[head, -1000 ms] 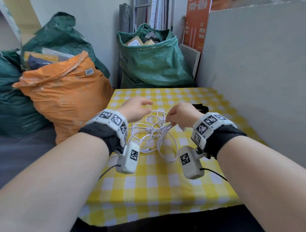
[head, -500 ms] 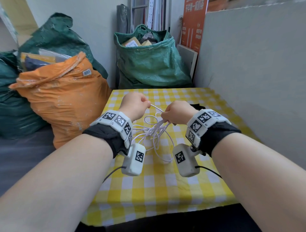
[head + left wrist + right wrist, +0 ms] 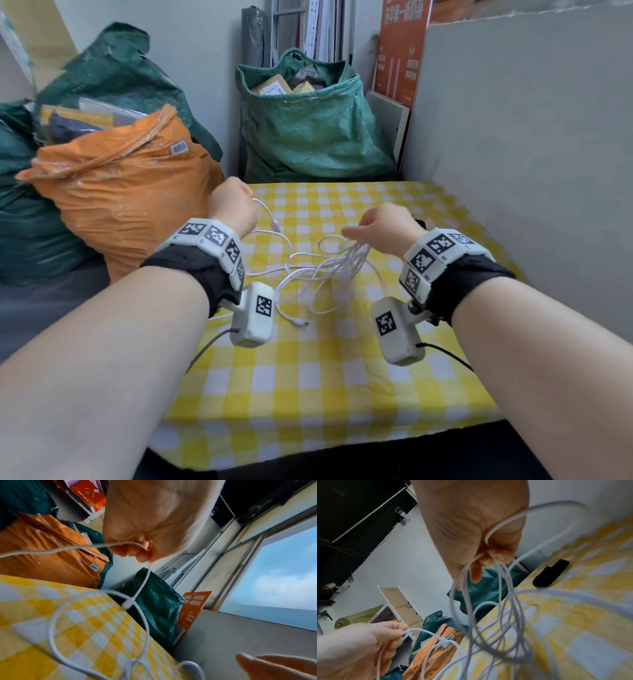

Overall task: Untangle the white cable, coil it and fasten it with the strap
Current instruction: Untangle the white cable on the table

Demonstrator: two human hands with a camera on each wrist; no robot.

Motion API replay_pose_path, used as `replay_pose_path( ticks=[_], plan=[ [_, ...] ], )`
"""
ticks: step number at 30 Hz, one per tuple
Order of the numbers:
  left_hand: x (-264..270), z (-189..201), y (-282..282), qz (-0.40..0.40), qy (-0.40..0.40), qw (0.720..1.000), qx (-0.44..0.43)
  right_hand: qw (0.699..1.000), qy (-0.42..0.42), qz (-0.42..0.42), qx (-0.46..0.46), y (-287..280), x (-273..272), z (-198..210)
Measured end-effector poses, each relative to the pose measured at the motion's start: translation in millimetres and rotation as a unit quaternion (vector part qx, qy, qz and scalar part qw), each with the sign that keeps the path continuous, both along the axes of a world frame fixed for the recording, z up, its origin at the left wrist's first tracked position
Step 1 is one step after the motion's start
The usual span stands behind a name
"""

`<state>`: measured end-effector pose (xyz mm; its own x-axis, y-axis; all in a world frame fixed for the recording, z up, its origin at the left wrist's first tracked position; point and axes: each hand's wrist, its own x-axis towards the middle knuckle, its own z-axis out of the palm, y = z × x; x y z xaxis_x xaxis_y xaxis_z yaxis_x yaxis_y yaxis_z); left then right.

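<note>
The white cable point(image 3: 308, 270) hangs in tangled loops over the yellow checked tablecloth point(image 3: 308, 377). My left hand point(image 3: 233, 209) is raised at the left and pinches one strand point(image 3: 120, 545) near a plug end point(image 3: 128, 603) that dangles below it. Held up at the right, my right hand point(image 3: 380, 226) grips a bunch of several loops point(image 3: 488, 588). Another plug end point(image 3: 299, 322) lies on the cloth. The black strap point(image 3: 551, 573) lies on the table beyond my right hand, mostly hidden in the head view.
An orange sack point(image 3: 130, 185) stands close against the table's left edge. A green sack point(image 3: 315, 130) with boxes stands behind the far edge. A grey board point(image 3: 531, 154) walls off the right side. Green bags point(image 3: 102, 78) fill the far left.
My hands have moved apart: the left went up and left with its strand, the right went right with the bunch. The cable now stretches out between them.
</note>
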<state>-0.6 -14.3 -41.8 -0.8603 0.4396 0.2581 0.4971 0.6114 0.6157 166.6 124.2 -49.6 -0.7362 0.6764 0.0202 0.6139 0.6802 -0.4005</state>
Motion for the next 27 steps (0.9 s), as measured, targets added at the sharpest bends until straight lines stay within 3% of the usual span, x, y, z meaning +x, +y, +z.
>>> replay_pose_path(
  ticks=[2, 5, 10, 14, 18, 23, 25, 27],
  plan=[
    [-3.5, -0.2, -3.5, 0.004, -0.028, 0.999, 0.028, 0.994, 0.086, -0.049, 0.040, 7.1, -1.7, 2.9],
    [-7.2, -3.3, -1.4, -0.018, -0.053, 0.998, -0.002, 0.978, 0.189, -0.063, 0.062, 11.6, -7.8, 11.5],
    [-4.3, -14.4, 4.1, -0.075, -0.084, 0.977, -0.183, 0.965, 0.251, -0.039, 0.059, 3.7, -19.9, 23.3],
    [6.1, -22.9, 11.9, -0.162, -0.083, 0.977, -0.114, 0.964, 0.264, -0.011, -0.009, -4.7, -31.9, 20.6],
    [20.6, -31.0, 20.5, -0.254, -0.110, 0.951, -0.134, 0.959, 0.282, -0.004, -0.037, -4.7, -34.9, 15.4],
    [28.0, -33.8, 27.8, -0.332, -0.221, 0.916, -0.033, 0.953, 0.269, 0.061, -0.125, -1.6, -35.2, 13.6],
    [34.0, -31.2, 29.3, -0.355, -0.271, 0.895, -0.004, 0.949, 0.259, 0.093, -0.156, -0.3, -35.2, 13.2],
    [38.4, -27.9, 31.6, -0.337, -0.258, 0.906, 0.005, 0.944, 0.255, 0.102, -0.184, 1.8, -35.6, 11.2]
  ],
)
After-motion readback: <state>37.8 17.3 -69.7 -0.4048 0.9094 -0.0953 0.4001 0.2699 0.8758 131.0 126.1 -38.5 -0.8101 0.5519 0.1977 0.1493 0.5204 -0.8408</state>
